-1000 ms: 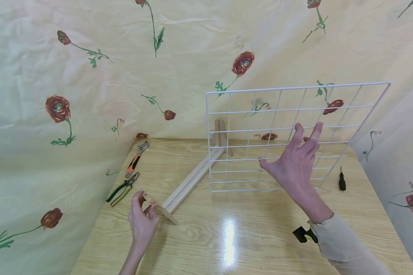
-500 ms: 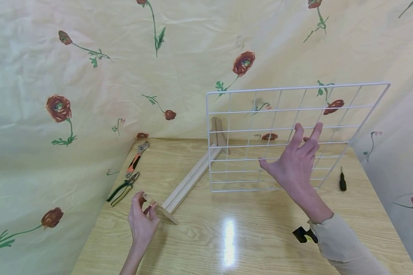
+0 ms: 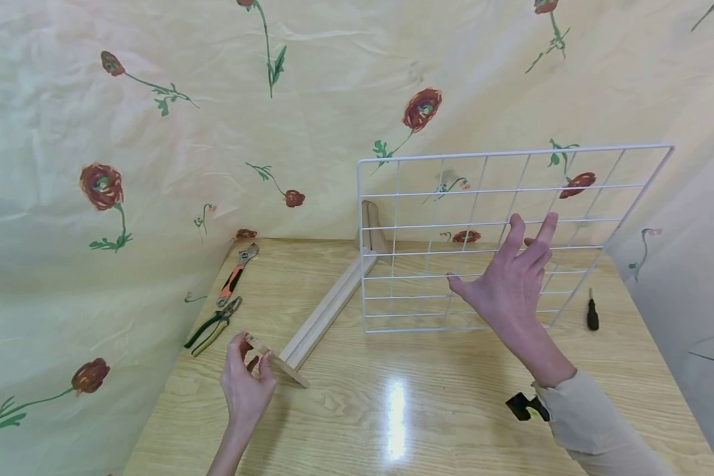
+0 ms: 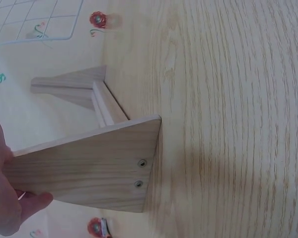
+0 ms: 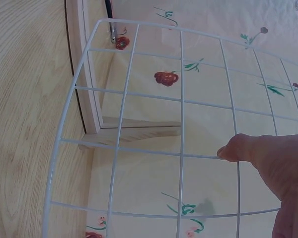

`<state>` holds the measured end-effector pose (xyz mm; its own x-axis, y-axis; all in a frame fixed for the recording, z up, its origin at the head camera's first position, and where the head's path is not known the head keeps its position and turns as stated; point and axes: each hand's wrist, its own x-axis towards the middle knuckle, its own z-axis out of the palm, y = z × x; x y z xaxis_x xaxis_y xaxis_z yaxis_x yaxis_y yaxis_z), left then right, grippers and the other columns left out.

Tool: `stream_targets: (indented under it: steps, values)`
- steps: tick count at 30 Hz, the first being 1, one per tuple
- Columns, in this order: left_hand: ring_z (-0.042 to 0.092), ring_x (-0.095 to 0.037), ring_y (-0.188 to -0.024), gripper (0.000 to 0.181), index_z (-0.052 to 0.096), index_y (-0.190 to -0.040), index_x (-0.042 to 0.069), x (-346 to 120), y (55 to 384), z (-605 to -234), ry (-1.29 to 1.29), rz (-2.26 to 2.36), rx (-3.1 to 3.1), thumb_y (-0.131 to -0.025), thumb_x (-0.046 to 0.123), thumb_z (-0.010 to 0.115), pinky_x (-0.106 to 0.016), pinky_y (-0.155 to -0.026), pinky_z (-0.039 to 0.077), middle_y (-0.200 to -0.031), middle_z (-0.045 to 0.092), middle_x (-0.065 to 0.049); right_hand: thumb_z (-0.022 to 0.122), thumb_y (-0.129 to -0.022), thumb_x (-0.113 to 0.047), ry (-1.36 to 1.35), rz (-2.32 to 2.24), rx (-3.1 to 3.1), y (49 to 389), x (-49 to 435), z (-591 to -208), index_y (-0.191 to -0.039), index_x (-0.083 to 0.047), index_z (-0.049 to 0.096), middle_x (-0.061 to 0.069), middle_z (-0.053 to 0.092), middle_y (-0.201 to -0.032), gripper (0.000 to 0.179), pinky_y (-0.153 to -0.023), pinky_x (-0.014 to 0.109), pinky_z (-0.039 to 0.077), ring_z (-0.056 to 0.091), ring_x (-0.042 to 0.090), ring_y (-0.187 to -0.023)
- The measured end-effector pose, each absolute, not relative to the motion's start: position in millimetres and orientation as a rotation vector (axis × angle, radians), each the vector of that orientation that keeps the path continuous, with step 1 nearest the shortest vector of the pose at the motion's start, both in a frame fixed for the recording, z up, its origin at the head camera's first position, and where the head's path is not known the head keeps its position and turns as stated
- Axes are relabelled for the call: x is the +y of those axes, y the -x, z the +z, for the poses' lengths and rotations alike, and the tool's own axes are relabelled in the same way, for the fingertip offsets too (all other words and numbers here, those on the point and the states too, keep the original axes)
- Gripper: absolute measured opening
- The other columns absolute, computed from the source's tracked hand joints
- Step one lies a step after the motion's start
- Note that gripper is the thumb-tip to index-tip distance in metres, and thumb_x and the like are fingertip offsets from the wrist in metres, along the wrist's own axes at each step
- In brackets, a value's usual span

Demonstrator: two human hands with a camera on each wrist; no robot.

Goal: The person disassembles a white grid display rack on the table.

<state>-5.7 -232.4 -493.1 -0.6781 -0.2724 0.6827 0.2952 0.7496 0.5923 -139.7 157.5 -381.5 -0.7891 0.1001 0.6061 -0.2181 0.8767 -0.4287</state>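
Observation:
A wooden stand has a long double rail [image 3: 327,314] lying slantwise over the table, with an upright board at each end. My left hand [image 3: 246,383] pinches the top of the near end board [image 4: 89,171], whose outer face shows two screw heads. The far end board [image 5: 139,136] stands by the back wall, partly behind the wires in the head view. My right hand [image 3: 512,277] holds a white wire grid [image 3: 428,251] raised and tilted, fingers spread over its wires. The thumb [image 5: 233,148] lies against one wire; parts of the fingers are hidden.
On the left of the table [image 3: 345,423] lie an adjustable wrench [image 3: 235,277] and pliers [image 3: 214,327]. At the right is a black screwdriver [image 3: 592,314]. A small black object [image 3: 526,406] is beside the right sleeve. Flowered sheeting [image 3: 214,132] hangs behind and at both sides.
The far end of the wooden stand has swung a little to the left, while its near end stays in my left hand. My right hand and the grid have hardly moved.

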Motion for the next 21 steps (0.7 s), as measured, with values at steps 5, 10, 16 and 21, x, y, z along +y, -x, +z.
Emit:
stream_targets:
  steps: [5, 10, 16, 21]
  values:
    - [0.066, -0.044, -0.087, 0.063, 0.051, -0.126, -0.009, -232.4, 5.3, -493.0, 0.011, -0.894, -2.131, -0.069, -0.023, 0.075, -0.052, -0.058, 0.06, -0.099, 0.062, -0.025, 0.099, -0.05, -0.03, -0.094, 0.636, -2.388, 139.2, 157.5, -381.5, -0.146, -0.002, 0.015, 0.029, -0.011, -0.158, 0.13, -0.064, 0.061, 0.045, 0.032, 0.053, -0.107]
    - [0.066, -0.044, -0.086, 0.062, 0.051, -0.125, -0.01, -231.8, 5.0, -493.0, 0.007, -0.889, -2.125, -0.069, -0.022, 0.075, -0.052, -0.059, 0.06, -0.099, 0.062, -0.025, 0.1, -0.05, -0.03, -0.1, 0.628, -2.379, 138.9, 157.0, -381.6, -0.146, -0.002, 0.016, 0.031, -0.009, -0.157, 0.13, -0.062, 0.06, 0.044, 0.032, 0.053, -0.105]
    - [0.066, -0.041, -0.084, 0.061, 0.051, -0.123, -0.011, -230.7, 4.4, -491.8, 0.012, -0.855, -2.12, -0.069, -0.019, 0.078, -0.051, -0.058, 0.06, -0.097, 0.062, -0.023, 0.099, -0.051, -0.03, -0.101, 0.623, -2.377, 139.1, 157.0, -383.1, -0.146, -0.002, 0.016, 0.03, -0.01, -0.158, 0.129, -0.061, 0.06, 0.044, 0.033, 0.053, -0.103]
    - [0.066, -0.041, -0.083, 0.058, 0.051, -0.122, -0.013, -231.0, 3.3, -492.1, 0.009, -0.842, -2.123, -0.07, -0.018, 0.077, -0.051, -0.056, 0.06, -0.097, 0.062, -0.024, 0.099, -0.05, -0.033, -0.108, 0.607, -2.383, 139.6, 157.8, -384.8, -0.146, -0.003, 0.015, 0.029, -0.011, -0.158, 0.132, -0.061, 0.058, 0.045, 0.032, 0.053, -0.103]
